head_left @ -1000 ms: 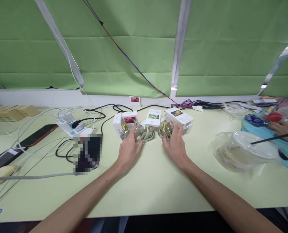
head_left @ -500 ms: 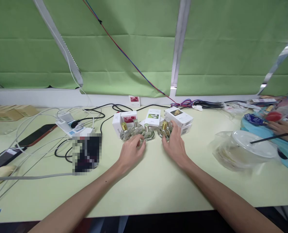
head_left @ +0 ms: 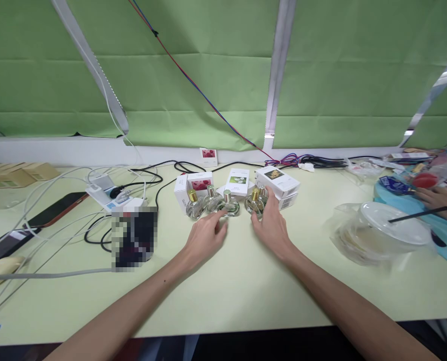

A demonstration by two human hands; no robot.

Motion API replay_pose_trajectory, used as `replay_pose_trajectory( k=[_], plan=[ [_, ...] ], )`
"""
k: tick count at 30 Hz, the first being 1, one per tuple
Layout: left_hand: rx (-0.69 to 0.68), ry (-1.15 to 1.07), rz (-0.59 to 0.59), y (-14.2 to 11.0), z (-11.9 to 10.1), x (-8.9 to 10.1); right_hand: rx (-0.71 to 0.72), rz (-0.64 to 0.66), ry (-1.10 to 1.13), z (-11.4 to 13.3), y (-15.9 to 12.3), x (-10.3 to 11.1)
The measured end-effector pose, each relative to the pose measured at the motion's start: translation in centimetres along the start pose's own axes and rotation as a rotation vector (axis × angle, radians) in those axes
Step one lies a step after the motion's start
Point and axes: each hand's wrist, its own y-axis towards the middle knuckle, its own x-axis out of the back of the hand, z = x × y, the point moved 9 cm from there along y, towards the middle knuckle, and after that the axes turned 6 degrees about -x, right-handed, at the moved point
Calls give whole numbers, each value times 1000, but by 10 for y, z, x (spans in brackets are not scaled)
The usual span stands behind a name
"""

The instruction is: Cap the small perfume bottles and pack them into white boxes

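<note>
Green panels (head_left: 200, 75) fill the upper frame above a pale table (head_left: 246, 291). At centre, the left hand (head_left: 207, 234) has loosely bent fingers, thumb apart, forefinger at the front silver-capped bottle (head_left: 231, 208); two more bottles (head_left: 194, 206) stand just left. The right hand (head_left: 271, 223) sets thumb and forefinger around a gold-capped bottle (head_left: 254, 204); whether they grip it, I cannot tell. White boxes (head_left: 237, 183) sit behind. Middle left lies a power strip (head_left: 108, 196); middle right, a lidded bowl (head_left: 394, 225); at the right edge, another person's hand (head_left: 436, 200).
</note>
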Motion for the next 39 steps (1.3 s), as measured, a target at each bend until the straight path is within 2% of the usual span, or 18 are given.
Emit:
replay_pose_trajectory(
  k=[15,30,33,39],
  plan=[
    [-21,2,63,0,4,-8,1,13,-22,0,0,-1],
    [-40,-2,58,-1,1,-7,-10,28,-12,0,0,-1],
    [-10,12,-9,0,2,2,-19,24,-15,0,0,-1],
    [104,59,-257,-1,17,33,-16,19,0,1,0,1]
  ],
)
